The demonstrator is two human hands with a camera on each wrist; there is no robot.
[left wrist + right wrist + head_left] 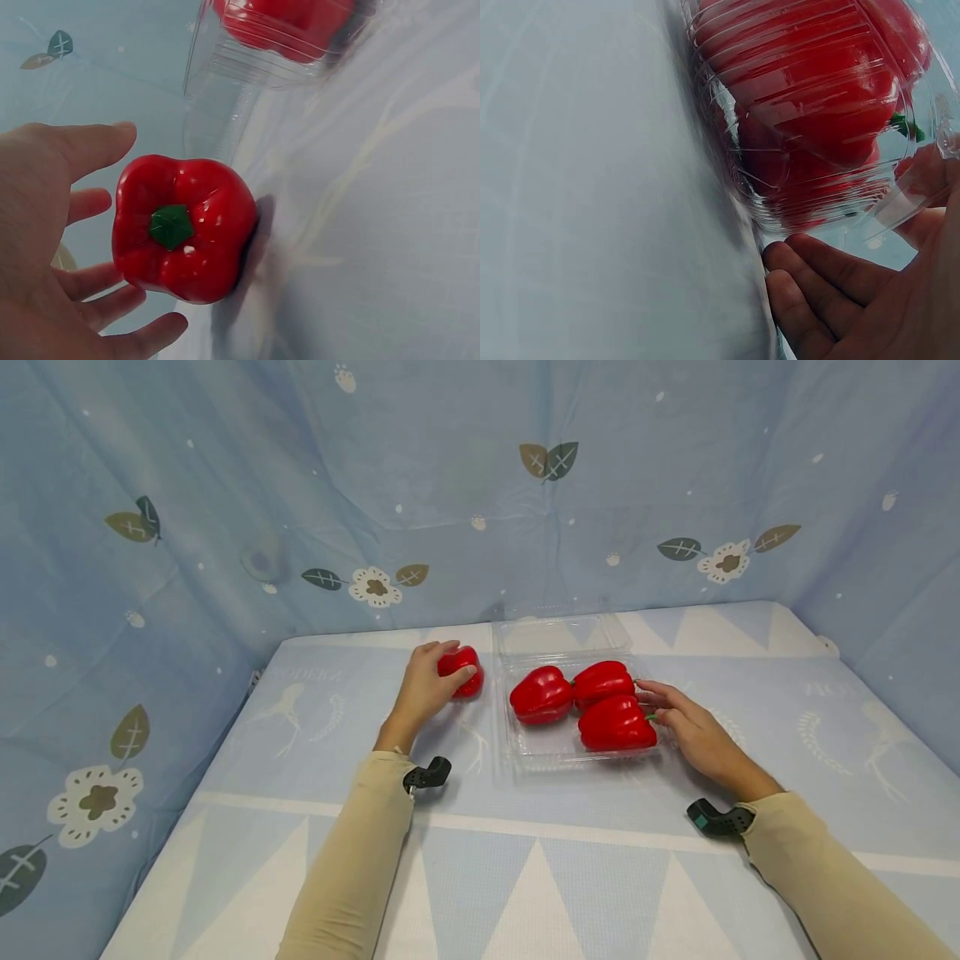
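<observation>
In the head view a red bell pepper stands on the cloth left of a clear plastic container. My left hand reaches round its left side. The left wrist view shows the pepper stem towards the palm, with the fingers spread around it, not gripping. Three more red bell peppers, one of them the front pepper, lie inside the container. Beside the container's right wall is my right hand. Its fingers extend loosely along the wall, and the thumb is near the rim.
The container's clear lid lies folded back behind it. A patterned cloth covers the table, and a blue curtain hangs behind and at the sides. Each wrist wears a dark device.
</observation>
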